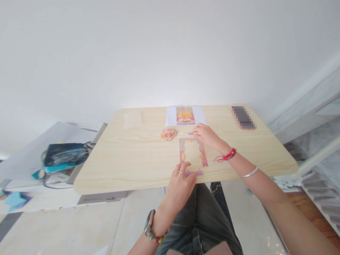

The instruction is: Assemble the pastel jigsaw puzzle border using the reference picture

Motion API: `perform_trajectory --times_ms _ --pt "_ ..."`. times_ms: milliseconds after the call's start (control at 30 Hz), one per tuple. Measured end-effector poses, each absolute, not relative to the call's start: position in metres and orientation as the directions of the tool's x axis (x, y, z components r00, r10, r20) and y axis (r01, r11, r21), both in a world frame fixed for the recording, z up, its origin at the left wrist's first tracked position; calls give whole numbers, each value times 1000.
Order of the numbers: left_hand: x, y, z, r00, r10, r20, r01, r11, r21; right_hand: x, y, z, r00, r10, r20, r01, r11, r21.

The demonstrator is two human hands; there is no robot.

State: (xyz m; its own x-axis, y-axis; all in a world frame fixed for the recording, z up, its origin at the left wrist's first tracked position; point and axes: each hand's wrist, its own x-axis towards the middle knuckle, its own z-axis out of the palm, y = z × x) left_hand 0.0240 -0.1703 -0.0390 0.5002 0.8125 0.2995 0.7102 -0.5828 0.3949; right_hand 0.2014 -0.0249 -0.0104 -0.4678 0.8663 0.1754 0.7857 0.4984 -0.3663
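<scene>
My left hand (181, 181) is at the table's near side, its bent fingers closed over the left end of a short purple strip of joined jigsaw puzzle pieces (198, 173). Just beyond it lies a partly joined puzzle border (204, 158), pink and mauve, with its near side open and bare wood inside. Past that border's far right corner, my right hand (206, 135) has its fingertips together at a small purple puzzle piece (190, 134); the fingers hide part of it. A heap of loose puzzle pieces (169, 134) sits to the left of this hand.
Behind the heap lies a printed sheet (185, 116) with a yellow character. A pixelated phone (243, 117) is at the back right of the wooden table (119, 159), and a clear plastic bag (132, 119) at the back left. A dark bag (66, 154) stands beyond the left edge.
</scene>
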Motion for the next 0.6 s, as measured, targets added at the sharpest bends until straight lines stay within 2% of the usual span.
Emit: perform_trajectory --times_ms 233,400,600 --pt "21 -174 -37 512 814 275 705 -581 407 195 8 -29 -485 870 89 818 487 -304" --pt "22 -174 -37 517 802 299 702 -597 389 203 9 -28 -506 856 105 803 512 -306" --pt "27 -173 -36 536 792 293 698 -610 374 209 7 -23 -534 844 60 830 536 -155"
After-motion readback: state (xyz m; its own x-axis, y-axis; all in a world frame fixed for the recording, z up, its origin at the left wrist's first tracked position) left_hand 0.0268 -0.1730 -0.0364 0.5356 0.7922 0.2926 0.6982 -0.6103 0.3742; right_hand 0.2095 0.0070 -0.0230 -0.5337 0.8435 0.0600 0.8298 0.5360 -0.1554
